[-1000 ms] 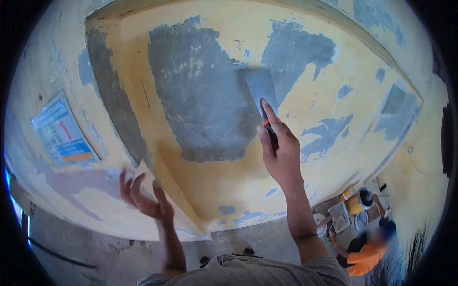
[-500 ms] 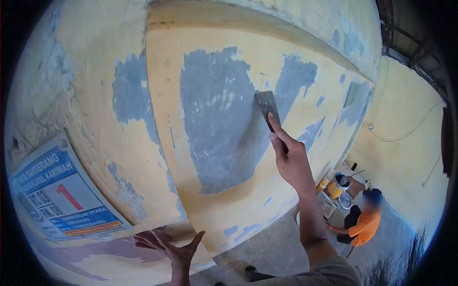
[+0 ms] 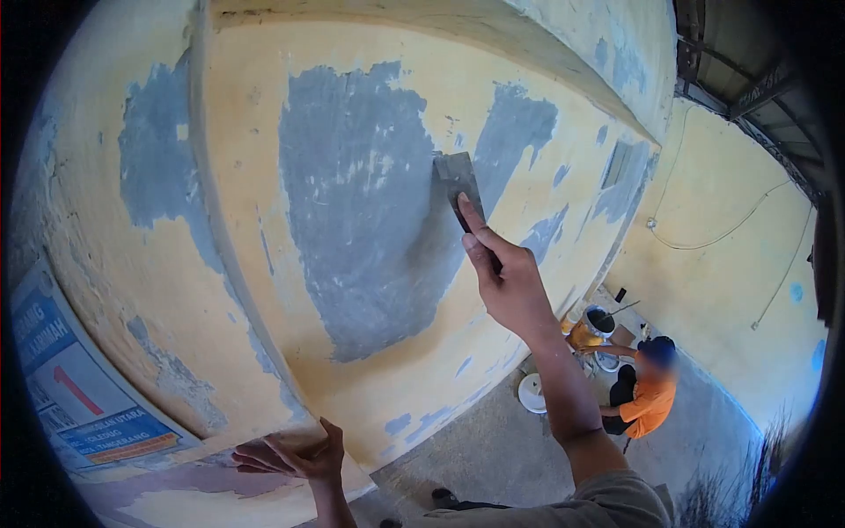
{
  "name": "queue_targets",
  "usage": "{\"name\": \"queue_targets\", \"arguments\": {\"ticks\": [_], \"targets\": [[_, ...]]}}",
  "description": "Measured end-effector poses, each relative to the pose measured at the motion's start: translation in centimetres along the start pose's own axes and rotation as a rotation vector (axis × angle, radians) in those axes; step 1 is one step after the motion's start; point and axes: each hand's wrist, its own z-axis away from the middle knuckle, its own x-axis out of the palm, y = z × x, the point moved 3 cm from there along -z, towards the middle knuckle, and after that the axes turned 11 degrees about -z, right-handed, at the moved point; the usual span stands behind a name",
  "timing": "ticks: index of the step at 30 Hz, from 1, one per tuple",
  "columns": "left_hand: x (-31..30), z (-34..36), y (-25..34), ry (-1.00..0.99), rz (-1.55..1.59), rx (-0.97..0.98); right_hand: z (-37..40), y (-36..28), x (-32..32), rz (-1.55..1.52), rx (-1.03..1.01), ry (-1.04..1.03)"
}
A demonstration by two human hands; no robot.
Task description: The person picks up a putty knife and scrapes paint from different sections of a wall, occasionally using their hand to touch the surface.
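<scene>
My right hand (image 3: pixel 506 282) is wrapped round the dark handle of a scraper (image 3: pixel 455 176), forefinger laid along it. The flat blade rests against the wall at the right edge of a large grey patch (image 3: pixel 356 220), where yellow paint (image 3: pixel 352 44) surrounds the bare area. Low on the left, my left hand (image 3: pixel 299 458) holds nothing; its fingers are apart and reach under the lower edge of the wall's raised section, with the fingertips in shadow.
A blue and white sign (image 3: pixel 84 387) hangs at the left. Lower right, a person in an orange shirt (image 3: pixel 647 405) crouches beside a yellow bucket (image 3: pixel 585 333). A white round lid (image 3: pixel 532 393) lies on the floor. Cables run on the far wall.
The view has shifted, so the wall and sign appear farther left. The scraper remains near the patch's right edge. My left thumb has moved closer to the wall edge. The crouching person's arm reaches toward the bucket.
</scene>
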Motion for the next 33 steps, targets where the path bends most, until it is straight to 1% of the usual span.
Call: {"name": "queue_targets", "arguments": {"ticks": [2, 7, 9, 10, 12, 15, 18, 19, 22, 23, 26, 28, 29, 30, 32, 33], "targets": [[0.0, 0.2, 0.1, -0.016, -0.003, 0.002, 0.1, -0.2, -0.3, -0.005, -0.001, 0.001], [-0.2, -0.4, 0.4, 0.027, 0.004, 0.042, -0.2, -0.2, 0.4, -0.068, -0.013, 0.015], [-0.2, -0.3, 0.4, 0.036, 0.004, 0.041, -1.7, -1.1, 0.5, -0.088, -0.076, 0.084], [0.0, -0.3, 0.4, 0.049, 0.010, 0.033, -1.5, -1.0, 0.6, -0.092, -0.076, 0.086], [0.1, -0.3, 0.6, 0.042, 0.008, 0.035, -0.4, -0.4, 0.3, -0.060, -0.016, 0.055], [-0.1, -0.3, 0.3, 0.032, 0.000, 0.046, 1.0, 0.2, 1.1, -0.121, 0.043, 0.054], [0.2, -0.1, 0.1, 0.050, 0.023, 0.047, -0.8, -1.8, 0.2, -0.123, 0.078, 0.082], [0.3, 0.1, 0.0, 0.065, 0.046, 0.039, -1.3, -2.7, -0.2, -0.129, 0.129, 0.065], [0.0, -0.2, 0.2, 0.033, 0.027, 0.036, -0.2, -0.7, 0.1, -0.137, 0.079, 0.072], [-0.2, -0.2, 0.1, 0.019, 0.019, 0.040, 0.8, -0.5, 0.5, -0.118, 0.093, 0.056], [-0.2, -0.6, 0.4, 0.069, 0.021, 0.033, 0.8, -1.7, 0.1, -0.065, 0.109, 0.014], [-0.3, -0.7, 0.5, 0.071, 0.015, 0.030, -0.1, -3.4, -1.3, -0.128, 0.450, -0.207], [-0.3, -0.5, 0.6, 0.066, 0.016, 0.027, -0.1, -3.0, -1.6, -0.138, 0.343, -0.163], [-0.1, -0.2, 0.4, 0.037, 0.010, 0.019, 0.1, -2.4, -1.6, -0.128, 0.350, -0.167], [-0.3, 0.2, 0.3, 0.005, 0.009, 0.013, 0.4, -1.8, -1.1, -0.009, 0.187, -0.098], [-0.3, 0.1, 0.3, 0.013, 0.015, 0.011, 0.4, -1.1, -0.5, -0.040, 0.157, -0.070]]}}
